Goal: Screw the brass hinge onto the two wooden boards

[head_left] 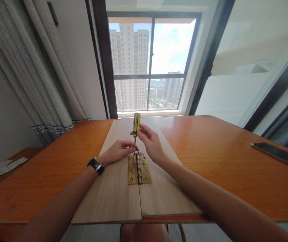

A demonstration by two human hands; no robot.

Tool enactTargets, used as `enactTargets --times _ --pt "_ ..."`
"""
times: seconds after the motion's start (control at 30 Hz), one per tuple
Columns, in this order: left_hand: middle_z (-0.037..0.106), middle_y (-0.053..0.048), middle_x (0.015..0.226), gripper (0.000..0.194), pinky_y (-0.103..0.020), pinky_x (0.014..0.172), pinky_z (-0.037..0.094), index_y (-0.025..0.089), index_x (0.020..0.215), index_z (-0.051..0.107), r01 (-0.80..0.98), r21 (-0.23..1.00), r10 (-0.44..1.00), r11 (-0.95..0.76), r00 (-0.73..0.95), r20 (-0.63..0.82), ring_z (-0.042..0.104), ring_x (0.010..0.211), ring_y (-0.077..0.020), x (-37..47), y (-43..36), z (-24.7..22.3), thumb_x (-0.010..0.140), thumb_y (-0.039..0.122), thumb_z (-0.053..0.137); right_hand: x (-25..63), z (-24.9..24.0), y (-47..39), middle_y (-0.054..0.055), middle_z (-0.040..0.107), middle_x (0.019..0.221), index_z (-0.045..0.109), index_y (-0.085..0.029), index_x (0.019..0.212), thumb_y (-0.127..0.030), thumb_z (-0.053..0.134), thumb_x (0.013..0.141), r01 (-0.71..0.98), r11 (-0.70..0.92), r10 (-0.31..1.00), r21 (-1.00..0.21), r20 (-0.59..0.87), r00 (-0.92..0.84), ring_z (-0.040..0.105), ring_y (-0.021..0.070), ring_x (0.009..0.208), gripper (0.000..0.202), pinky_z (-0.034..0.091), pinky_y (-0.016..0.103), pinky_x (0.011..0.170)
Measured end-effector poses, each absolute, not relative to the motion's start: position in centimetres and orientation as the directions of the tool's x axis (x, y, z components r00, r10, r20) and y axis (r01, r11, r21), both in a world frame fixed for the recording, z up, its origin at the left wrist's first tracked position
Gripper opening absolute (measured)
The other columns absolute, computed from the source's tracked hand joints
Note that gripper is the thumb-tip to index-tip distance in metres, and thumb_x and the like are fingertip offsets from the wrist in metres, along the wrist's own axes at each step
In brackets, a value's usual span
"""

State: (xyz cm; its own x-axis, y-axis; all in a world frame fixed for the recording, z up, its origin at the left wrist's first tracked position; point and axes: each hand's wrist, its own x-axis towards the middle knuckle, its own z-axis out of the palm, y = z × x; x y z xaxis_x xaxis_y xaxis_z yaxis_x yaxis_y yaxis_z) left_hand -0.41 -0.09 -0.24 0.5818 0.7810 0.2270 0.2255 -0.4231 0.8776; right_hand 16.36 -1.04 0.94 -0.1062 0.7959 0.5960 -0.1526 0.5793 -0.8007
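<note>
In the head view my right hand (pixel 150 139) grips a yellow-and-black screwdriver (pixel 137 122) by its handle, held upright with the shaft pointing down. My left hand (pixel 121 149) is closed in a pinch near the lower shaft; whether it holds a screw or the shaft itself is hidden. Below the tip lies a brass hinge (pixel 146 171), its knuckle along the seam between two pale wooden boards (pixel 108 195). Several screw heads show in the hinge's left leaf. Several loose dark screws (pixel 140 154) lie at its far end.
Both boards rest on an orange-brown wooden table (pixel 196 151). A dark phone-like slab (pixel 280 156) lies at the right edge. Behind the table is a window (pixel 149 76), with a grey curtain (pixel 33 60) on the left.
</note>
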Motion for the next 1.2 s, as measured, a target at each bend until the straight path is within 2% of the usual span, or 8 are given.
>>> enactTargets --times 0.13,0.27,0.53,0.73,0.97,1.2 --pt "0.069 -0.002 0.08 0.02 -0.026 0.073 0.045 0.013 0.08 0.068 0.264 0.858 0.793 -0.442 0.562 0.236 0.06 0.076 -0.015 -0.3 0.0 -0.3 0.083 0.032 0.064 16.3 1.0 -1.1 0.005 0.068 0.099 0.066 -0.019 0.108 -0.029 0.063 0.081 -0.028 0.603 0.795 -0.797 0.603 -0.065 0.061 0.019 0.089 0.028 0.044 0.033 0.074" --pt "0.065 0.0 0.075 0.02 -0.025 0.07 0.042 0.013 0.08 0.068 0.275 0.845 0.783 -0.459 0.574 0.239 0.057 0.072 -0.0133 -0.3 0.0 -0.2 0.083 0.033 0.065 16.4 1.0 -1.1 0.002 0.067 0.085 0.068 -0.019 0.109 -0.028 0.067 0.078 0.034 0.587 0.809 -0.809 0.584 -0.061 0.058 0.0165 0.076 0.033 0.042 0.032 0.068" --pt "0.066 -0.005 0.09 0.021 -0.026 0.078 0.044 0.012 0.096 0.069 0.234 0.862 0.74 -0.451 0.638 0.214 0.059 0.086 -0.0167 -0.7 -0.1 -0.1 0.086 0.028 0.059 16.4 0.5 -0.5 0.004 0.072 0.093 0.059 -0.021 0.127 -0.026 0.063 0.082 -0.105 0.602 0.793 -0.791 0.609 -0.038 0.065 0.0203 0.089 0.045 0.048 0.038 0.082" --pt "0.059 0.0 0.075 0.025 -0.023 0.063 0.039 0.014 0.101 0.07 0.36 0.774 0.701 -0.521 0.698 0.146 0.05 0.069 -0.0126 -0.6 0.2 -0.4 0.084 0.029 0.059 16.3 0.6 -0.6 0.004 0.072 0.088 0.058 -0.02 0.127 -0.029 0.061 0.085 -0.206 0.608 0.781 -0.767 0.624 -0.016 0.064 0.0174 0.079 0.043 0.051 0.038 0.081" --pt "0.053 0.002 0.068 0.025 -0.022 0.06 0.036 0.013 0.095 0.071 0.349 0.79 0.718 -0.504 0.678 0.159 0.046 0.066 -0.0112 -0.4 0.1 -0.4 0.084 0.034 0.063 16.4 1.0 -0.6 0.003 0.071 0.086 0.058 -0.02 0.122 -0.028 0.059 0.087 -0.179 0.645 0.761 -0.743 0.645 0.062 0.063 0.0161 0.076 0.036 0.051 0.034 0.075" --pt "0.058 -0.001 0.084 0.03 -0.025 0.073 0.044 0.015 0.108 0.066 0.328 0.808 0.806 -0.489 0.523 0.275 0.054 0.076 -0.013 -0.5 0.6 -0.7 0.082 0.027 0.06 16.9 1.1 -0.1 0.004 0.068 0.093 0.054 -0.021 0.121 -0.028 0.054 0.09 -0.109 0.688 0.722 -0.718 0.661 0.204 0.061 0.0158 0.078 0.032 0.049 0.033 0.074"
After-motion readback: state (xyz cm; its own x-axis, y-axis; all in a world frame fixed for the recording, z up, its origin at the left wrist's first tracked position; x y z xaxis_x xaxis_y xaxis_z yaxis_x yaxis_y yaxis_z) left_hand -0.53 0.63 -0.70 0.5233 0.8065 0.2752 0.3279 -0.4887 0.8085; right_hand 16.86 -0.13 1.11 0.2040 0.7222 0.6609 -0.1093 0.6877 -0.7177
